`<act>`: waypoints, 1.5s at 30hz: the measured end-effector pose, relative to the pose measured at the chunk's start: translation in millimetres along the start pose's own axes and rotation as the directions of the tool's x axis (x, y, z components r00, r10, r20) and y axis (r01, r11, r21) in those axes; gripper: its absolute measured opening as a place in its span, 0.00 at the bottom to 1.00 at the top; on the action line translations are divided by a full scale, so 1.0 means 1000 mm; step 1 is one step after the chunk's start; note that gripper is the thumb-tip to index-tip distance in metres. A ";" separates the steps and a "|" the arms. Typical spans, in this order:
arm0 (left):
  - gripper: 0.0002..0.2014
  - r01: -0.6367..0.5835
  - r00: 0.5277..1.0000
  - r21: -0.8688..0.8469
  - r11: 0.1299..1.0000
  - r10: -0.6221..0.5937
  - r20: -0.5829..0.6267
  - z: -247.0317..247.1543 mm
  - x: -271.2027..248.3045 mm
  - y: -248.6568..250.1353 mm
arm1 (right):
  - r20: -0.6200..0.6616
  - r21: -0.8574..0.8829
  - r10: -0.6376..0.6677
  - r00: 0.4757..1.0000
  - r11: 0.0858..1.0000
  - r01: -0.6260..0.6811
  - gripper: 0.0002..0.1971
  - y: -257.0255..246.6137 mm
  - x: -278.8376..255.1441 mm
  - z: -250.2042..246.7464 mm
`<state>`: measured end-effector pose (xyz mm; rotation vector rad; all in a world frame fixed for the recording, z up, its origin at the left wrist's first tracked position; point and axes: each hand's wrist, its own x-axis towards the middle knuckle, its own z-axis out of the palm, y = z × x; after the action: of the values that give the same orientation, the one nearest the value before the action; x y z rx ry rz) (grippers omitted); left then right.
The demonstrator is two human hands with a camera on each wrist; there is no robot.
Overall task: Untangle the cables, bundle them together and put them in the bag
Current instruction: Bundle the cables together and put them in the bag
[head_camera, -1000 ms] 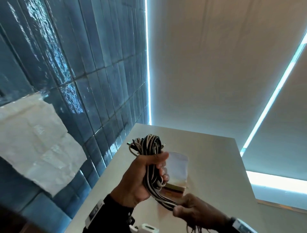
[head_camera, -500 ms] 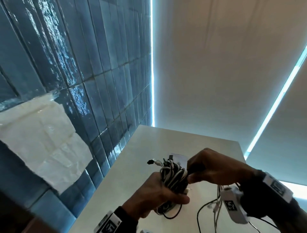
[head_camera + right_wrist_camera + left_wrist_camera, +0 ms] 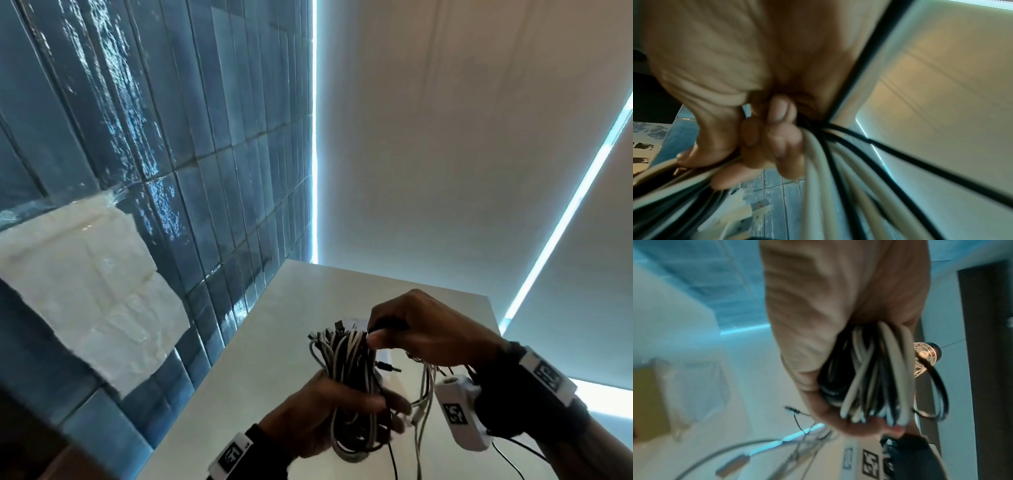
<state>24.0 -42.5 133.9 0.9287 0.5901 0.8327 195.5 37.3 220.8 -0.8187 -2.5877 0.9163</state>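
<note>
Holding the cable bundle in both hands above the table.

We have our left hand wrapped round the lower half of the coil, fingers curled tight on it, while our right hand pinches the loops at the top. We judge it light and limp but springy: the mixed black and pale grey cords will fan out wherever no finger pins them, so the middle of the loops is the place to take hold. Below our left hand several loose tails hang free, plugs dangling. We cannot make out the bag for certain.
</note>
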 end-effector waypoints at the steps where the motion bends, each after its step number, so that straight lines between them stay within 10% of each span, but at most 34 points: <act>1: 0.14 -0.007 1.000 -0.050 0.999 0.007 0.000 0.001 0.001 -0.005 | -0.017 -0.003 -0.010 1.000 1.000 0.010 0.07 0.002 -0.001 0.001; 13: 0.08 -0.025 0.999 0.008 1.000 0.025 0.043 -0.005 -0.001 -0.005 | 0.010 0.296 0.100 0.995 0.950 -0.099 0.11 0.035 -0.017 0.010; 20: 0.12 0.022 0.999 -0.102 0.995 -0.025 -0.027 -0.020 -0.003 -0.012 | 0.160 0.641 0.178 0.971 0.729 -0.239 0.16 0.072 -0.037 0.030; 30: 0.26 -0.072 0.946 -0.136 0.988 0.024 -0.323 -0.034 0.002 0.004 | -0.030 0.931 0.343 0.939 0.352 -0.099 0.21 0.089 -0.057 0.074; 33: 0.30 -0.069 0.924 -0.164 0.984 0.001 -0.383 -0.032 0.010 0.001 | -0.225 0.890 0.487 0.844 0.455 -0.025 0.21 0.063 -0.044 0.077; 37: 0.31 -0.098 0.897 -0.229 0.968 -0.014 -0.443 -0.028 0.022 -0.002 | -0.525 0.564 0.438 0.730 0.821 -0.087 0.17 0.023 -0.029 0.083; 45: 0.36 -0.167 0.860 -0.248 0.954 0.018 -0.510 -0.023 0.032 -0.015 | -0.491 -0.081 0.100 0.865 0.984 -0.160 0.22 0.009 -0.018 0.103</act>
<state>30.4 -10.7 106.5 0.4694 0.8543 1.2310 169.7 -18.5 135.6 -1.1071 -2.1760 0.5003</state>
